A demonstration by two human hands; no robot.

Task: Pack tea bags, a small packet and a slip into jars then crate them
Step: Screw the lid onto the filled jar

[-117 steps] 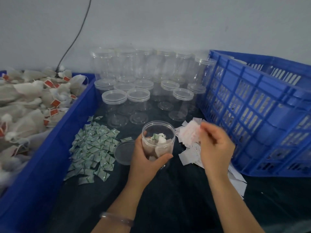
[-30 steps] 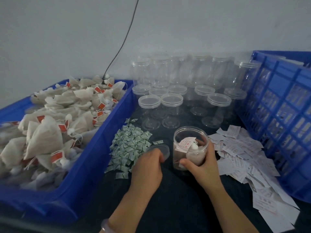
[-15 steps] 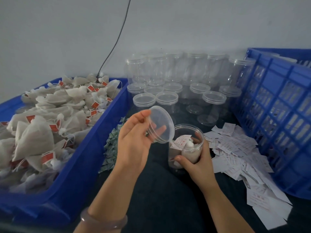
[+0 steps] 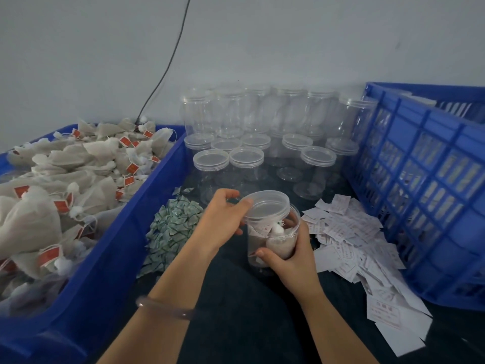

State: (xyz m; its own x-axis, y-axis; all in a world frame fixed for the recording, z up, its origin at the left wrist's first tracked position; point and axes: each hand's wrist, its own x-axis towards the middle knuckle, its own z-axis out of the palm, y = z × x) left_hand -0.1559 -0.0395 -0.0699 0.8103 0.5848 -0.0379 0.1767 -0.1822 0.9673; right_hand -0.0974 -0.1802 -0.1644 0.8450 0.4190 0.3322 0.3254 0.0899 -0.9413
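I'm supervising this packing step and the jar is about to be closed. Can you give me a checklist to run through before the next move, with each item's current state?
1. Steady base: the right hand grips the jar: ok.
2. Closure ready: the left hand holds the lid over the jar's mouth: ok.
3. Level seating: the lid is tilted, with the right side of the mouth uncovered: not ok.
4. Contents: tea bags and a slip show inside: ok.
5. Whether the small packet is inside: cannot tell.
6. Room in the blue crate: cannot tell.
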